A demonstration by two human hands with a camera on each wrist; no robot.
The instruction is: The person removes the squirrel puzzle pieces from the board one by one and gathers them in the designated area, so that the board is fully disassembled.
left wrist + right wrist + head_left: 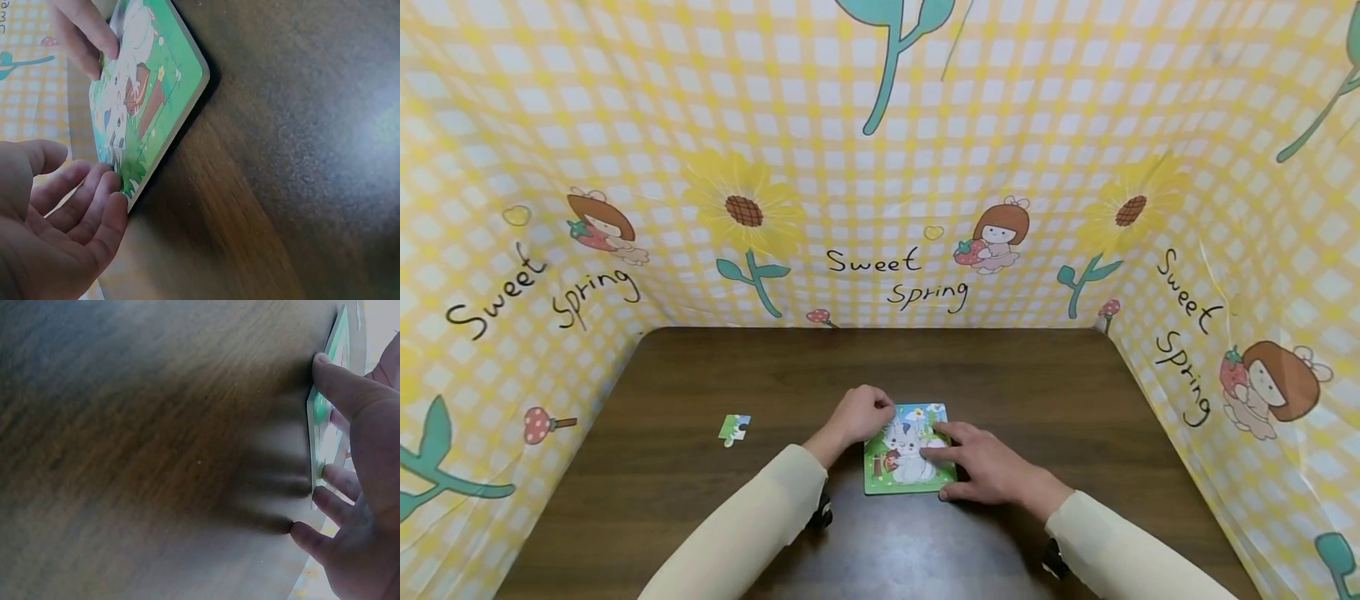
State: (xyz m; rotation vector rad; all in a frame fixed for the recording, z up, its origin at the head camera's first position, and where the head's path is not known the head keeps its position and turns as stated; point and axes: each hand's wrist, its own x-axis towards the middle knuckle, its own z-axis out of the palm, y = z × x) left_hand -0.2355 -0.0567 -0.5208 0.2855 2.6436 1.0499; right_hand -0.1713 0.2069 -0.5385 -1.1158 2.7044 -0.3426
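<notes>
Left grip (69, 219) and right grip (84, 31) seemingly touch the picture board (140, 94).

The place is a small booth-like nook around a single table, its dark wood-grain top (752, 358) filling the lower middle of the head view. Cloth (880, 179) in a yellow-and-white check walls it in at the left, back and right of the frame. The print is cheerful: sunflowers (744, 212), girls hugging strawberries (997, 237) and "Sweet Spring" lettering (874, 262). A jigsaw picture (912, 467) and a loose piece (732, 428) on the wood suit a play corner more than a kitchen or workshop. Whether a home or a studio lies beyond the cloth cannot fairly be told, since it fills the upper frame.
</notes>
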